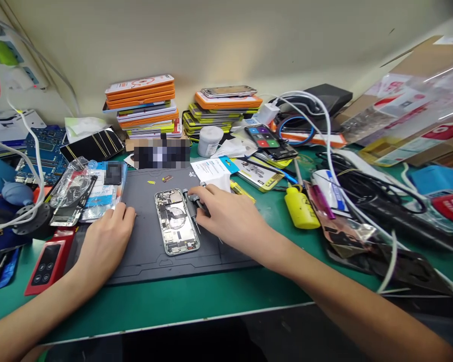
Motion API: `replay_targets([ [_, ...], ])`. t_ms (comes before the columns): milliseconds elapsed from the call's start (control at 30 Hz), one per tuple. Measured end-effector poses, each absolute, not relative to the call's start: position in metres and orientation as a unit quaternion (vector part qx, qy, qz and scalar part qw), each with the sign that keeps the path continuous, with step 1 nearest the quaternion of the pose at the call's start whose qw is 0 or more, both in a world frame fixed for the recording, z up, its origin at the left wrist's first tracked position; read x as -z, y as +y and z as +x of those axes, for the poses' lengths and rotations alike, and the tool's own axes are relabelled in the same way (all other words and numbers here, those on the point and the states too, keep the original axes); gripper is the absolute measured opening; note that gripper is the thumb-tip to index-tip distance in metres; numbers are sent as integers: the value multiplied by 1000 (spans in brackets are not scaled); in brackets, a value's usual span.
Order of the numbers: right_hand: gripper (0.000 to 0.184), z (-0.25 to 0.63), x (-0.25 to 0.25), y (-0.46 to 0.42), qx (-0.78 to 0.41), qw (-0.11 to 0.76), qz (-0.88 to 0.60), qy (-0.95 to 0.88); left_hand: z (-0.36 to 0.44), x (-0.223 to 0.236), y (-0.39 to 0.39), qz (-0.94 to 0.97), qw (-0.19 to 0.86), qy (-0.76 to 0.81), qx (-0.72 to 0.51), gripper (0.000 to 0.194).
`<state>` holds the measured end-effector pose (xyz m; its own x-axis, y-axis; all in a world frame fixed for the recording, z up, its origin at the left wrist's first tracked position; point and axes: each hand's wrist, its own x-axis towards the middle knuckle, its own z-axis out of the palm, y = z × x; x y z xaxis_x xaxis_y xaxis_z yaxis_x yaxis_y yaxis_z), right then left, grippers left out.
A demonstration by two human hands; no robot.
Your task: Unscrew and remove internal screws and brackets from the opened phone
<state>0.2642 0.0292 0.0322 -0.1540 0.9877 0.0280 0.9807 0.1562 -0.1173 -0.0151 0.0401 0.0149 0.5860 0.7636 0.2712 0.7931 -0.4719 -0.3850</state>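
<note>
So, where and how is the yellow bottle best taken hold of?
Probably around the rounded body of the yellow bottle, below its narrower cap, coming from the left: bare green table lies there, while a purple tube and clutter crowd its right.

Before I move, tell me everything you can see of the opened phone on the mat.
The opened phone lies flat on the dark mat, insides up, its far end angled slightly left. It has rounded corners and a pale, metal-looking rim. Inside are silvery plates, dark parts and a round shape near the middle. The right hand is close by its right edge, with slim tools there; whether they touch it, I can't tell.
</note>
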Motion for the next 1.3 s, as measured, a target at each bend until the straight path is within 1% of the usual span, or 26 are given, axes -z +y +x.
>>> replay_targets([
  [100, 41, 265, -30, 31, -14, 54, -646, -761, -14, -15, 39, -863, 260, -433, 26, 31],
  [200, 35, 267, -28, 32, 13, 57, -645, -762, -13, -13, 38, -880, 253, -397, 61, 24],
  [333, 24, 266, -25, 31, 40, 56, -637, -768, -11, -8, 39, -915, 159, -347, 130, 21],
  [433, 20, 266, -23, 30, 49, 55, -624, -778, -11, -5, 41, -935, 75, -321, 134, 22],
  [500, 21, 268, -22, 31, 55, 58, -616, -784, -11, -6, 42, -936, 24, -324, 133, 21],
  [600, 30, 273, -22, 34, 69, 67, -610, -786, -10, -11, 43, -926, -53, -346, 141, 20],
  [700, 32, 275, -22, 38, 77, 82, -604, -789, -11, -19, 44, -915, -109, -360, 147, 31],
  [767, 32, 273, -19, 39, 75, 94, -596, -794, -12, -23, 45, -905, -109, -383, 150, 39],
  [800, 35, 271, -17, 39, 72, 99, -593, -796, -13, -23, 46, -900, -92, -398, 153, 40],
  [867, 39, 268, -12, 39, 62, 105, -588, -800, -15, -23, 48, -892, -27, -424, 152, 39],
  [933, 37, 266, -8, 39, 52, 109, -586, -802, -17, -20, 50, -889, 45, -436, 130, 40],
  [1000, 37, 266, -6, 39, 44, 115, -591, -798, -19, -17, 53, -891, 78, -436, 97, 42],
  [1100, 37, 269, -7, 40, 29, 116, -601, -790, -21, -16, 55, -900, 46, -426, 80, 35],
  [1300, 32, 269, -13, 39, 5, 104, -599, -794, -21, -21, 58, -904, -119, -392, 126, 29],
])
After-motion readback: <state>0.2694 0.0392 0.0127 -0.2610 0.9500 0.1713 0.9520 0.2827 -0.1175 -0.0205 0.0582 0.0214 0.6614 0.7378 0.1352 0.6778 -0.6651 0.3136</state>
